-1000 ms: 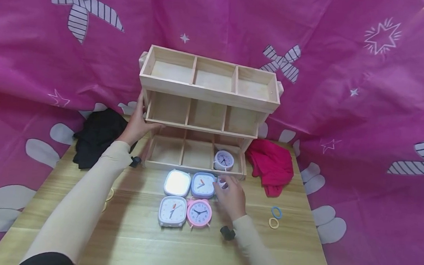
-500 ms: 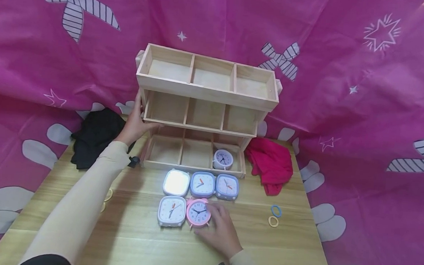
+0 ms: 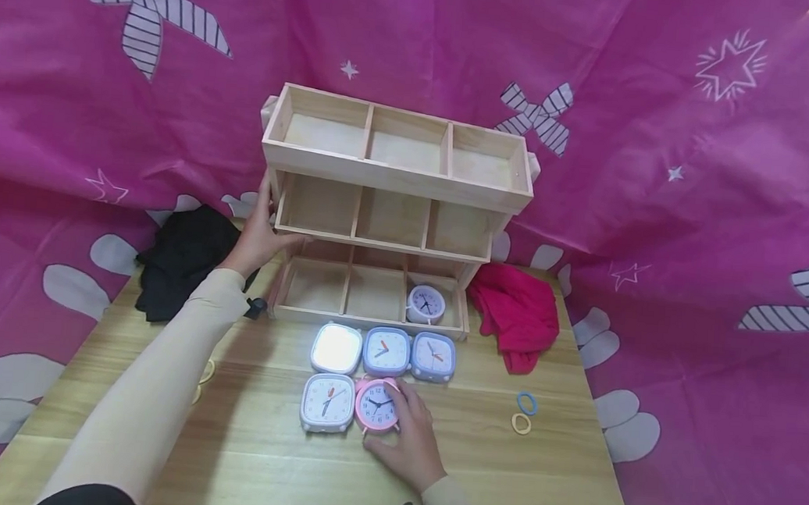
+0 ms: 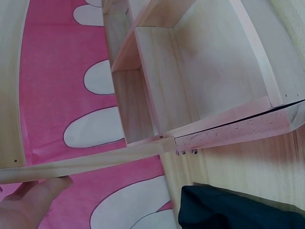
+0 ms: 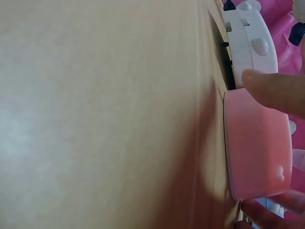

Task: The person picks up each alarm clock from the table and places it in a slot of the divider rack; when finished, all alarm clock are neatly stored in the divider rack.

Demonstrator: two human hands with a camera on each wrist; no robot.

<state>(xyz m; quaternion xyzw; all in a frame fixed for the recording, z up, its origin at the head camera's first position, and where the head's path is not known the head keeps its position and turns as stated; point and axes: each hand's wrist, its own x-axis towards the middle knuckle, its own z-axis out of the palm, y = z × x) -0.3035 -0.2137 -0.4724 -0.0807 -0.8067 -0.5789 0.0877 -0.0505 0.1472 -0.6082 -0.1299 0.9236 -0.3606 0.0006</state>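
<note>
My left hand (image 3: 258, 234) holds the left side of a three-tier wooden shelf (image 3: 396, 171); in the left wrist view the hand (image 4: 31, 205) meets a wooden side strip (image 4: 95, 162). A round pink alarm clock (image 3: 377, 405) lies face up on the table. Around its right side curls my right hand (image 3: 411, 439); in the right wrist view the thumb and fingers lie at opposite sides of the pink clock (image 5: 257, 143). Beside it lies a white square clock (image 3: 326, 403). Above are a glare-covered clock (image 3: 337, 349) and two blue clocks (image 3: 387, 351). A round white clock (image 3: 425, 305) sits in the lowest tier's right compartment.
A black cloth (image 3: 188, 265) is left of the shelf, a red cloth (image 3: 518, 315) right of it. Blue (image 3: 527, 403) and yellow rings (image 3: 522, 424) lie at right, more yellow rings (image 3: 207, 372) by the left forearm. A pink curtain (image 3: 420, 34) hangs behind.
My right hand has left the blue clock at the row's right end and moved down to the pink clock, closing around it. The left hand stays on the shelf.
</note>
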